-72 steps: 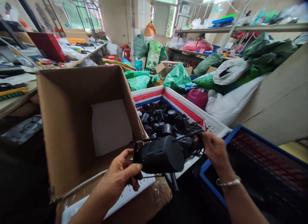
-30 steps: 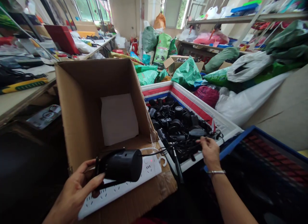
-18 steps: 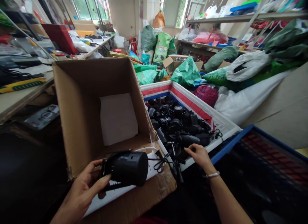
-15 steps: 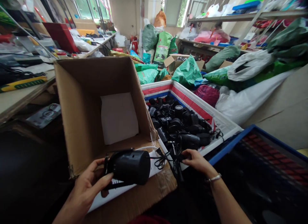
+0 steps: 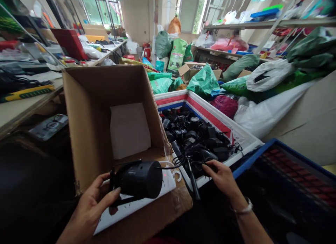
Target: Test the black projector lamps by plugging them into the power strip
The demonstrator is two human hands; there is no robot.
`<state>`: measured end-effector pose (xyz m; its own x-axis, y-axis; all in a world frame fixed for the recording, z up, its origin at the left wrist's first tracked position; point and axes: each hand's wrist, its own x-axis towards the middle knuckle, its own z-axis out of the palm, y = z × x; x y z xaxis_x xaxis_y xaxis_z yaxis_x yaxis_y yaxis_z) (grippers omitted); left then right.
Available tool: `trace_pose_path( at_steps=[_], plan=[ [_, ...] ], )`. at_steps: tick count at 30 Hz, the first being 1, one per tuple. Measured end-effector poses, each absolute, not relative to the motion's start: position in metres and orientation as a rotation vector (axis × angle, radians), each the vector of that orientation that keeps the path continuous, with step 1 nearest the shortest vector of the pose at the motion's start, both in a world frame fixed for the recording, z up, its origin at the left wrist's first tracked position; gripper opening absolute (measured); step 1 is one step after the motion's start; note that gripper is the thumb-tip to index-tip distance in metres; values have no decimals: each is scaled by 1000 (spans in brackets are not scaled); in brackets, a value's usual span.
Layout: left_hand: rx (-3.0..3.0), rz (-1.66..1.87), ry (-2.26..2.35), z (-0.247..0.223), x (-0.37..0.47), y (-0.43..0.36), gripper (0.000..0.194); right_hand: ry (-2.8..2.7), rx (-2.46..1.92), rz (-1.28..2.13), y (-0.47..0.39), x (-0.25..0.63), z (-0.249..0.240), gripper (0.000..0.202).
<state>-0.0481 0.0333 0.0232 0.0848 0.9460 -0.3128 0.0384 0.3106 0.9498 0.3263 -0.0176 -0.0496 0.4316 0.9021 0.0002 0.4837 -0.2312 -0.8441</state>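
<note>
The left hand (image 5: 97, 202) has its grip closed on the near-left end of a black cylinder (image 5: 140, 179). From that grip the cylinder's long axis points between two and three o'clock, and a black cord (image 5: 172, 165) leaves its far end the same way. The left hand is the nearer; the right hand (image 5: 214, 174) sits at three o'clock, its fingers bent beside the cord's loops, though against so much black I cannot tell whether they pinch anything. Beneath the cylinder lies a white power strip (image 5: 139, 205). At eleven o'clock, a cardboard box (image 5: 84, 132) stands open with a white sheet (image 5: 130, 130) inside; at two o'clock, a white crate (image 5: 246, 139) holds heaped black devices (image 5: 193, 134).
</note>
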Motion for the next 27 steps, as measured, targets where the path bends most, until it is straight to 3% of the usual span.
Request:
trace_pose_path(
  at_steps=[9, 13, 18, 23, 27],
  plan=[
    [1060, 916, 1332, 22, -47, 31, 48, -1161, -1862, 621, -15, 326, -32, 40],
    [1069, 905, 1369, 21, -50, 29, 49, -1195, -1924, 527, -18, 324, -37, 29],
    [995, 906, 1295, 17, -53, 31, 52, -1191, -1869, 490, -25, 324, -24, 37],
    [851, 913, 1123, 10, -55, 32, 42, -871, -1870, 56, -35, 316, 7, 41],
    [803, 940, 1078, 1, -49, 27, 39, -706, -1617, 300, -39, 297, 25, 34]
  ],
)
